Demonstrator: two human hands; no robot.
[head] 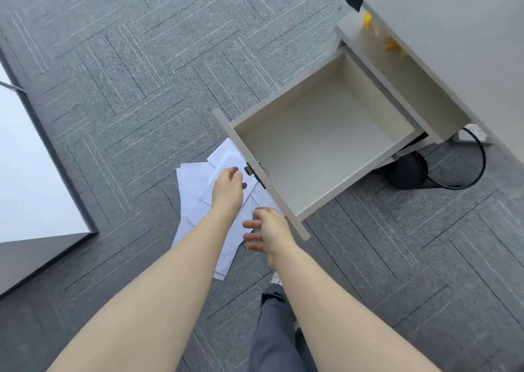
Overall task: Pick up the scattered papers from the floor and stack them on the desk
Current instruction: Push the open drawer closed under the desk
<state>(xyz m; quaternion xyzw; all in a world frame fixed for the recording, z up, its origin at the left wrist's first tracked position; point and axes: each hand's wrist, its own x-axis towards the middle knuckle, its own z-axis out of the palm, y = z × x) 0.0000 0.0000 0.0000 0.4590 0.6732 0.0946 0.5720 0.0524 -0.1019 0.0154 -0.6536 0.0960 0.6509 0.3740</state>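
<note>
Your left hand's (pixel 228 185) fingers (pixel 234 170) curl loosely downward over the papers (pixel 195 184); whether they already pinch a sheet you cannot tell from here. Your right hand's (pixel 266 229) fingers (pixel 252 239) are spread and relaxed, pointing left toward the pile, holding nothing, just beside the drawer (pixel 320 141) front's near end.

The papers lie in a loose overlapping heap on the grey carpet floor (pixel 119 88), under and just left of the drawer front. The heap's long axis runs from near you up and to the right, its far end tucked beneath the drawer front. Single sheets are skewed at differing angles.

The drawer stands pulled out. Its handle (pixel 249 170) sits just right of your left fingers. The worktop (pixel 453 31) fills the upper right corner, well apart from the heap. A black cable (pixel 479 156) loops on the floor behind the drawer.
</note>
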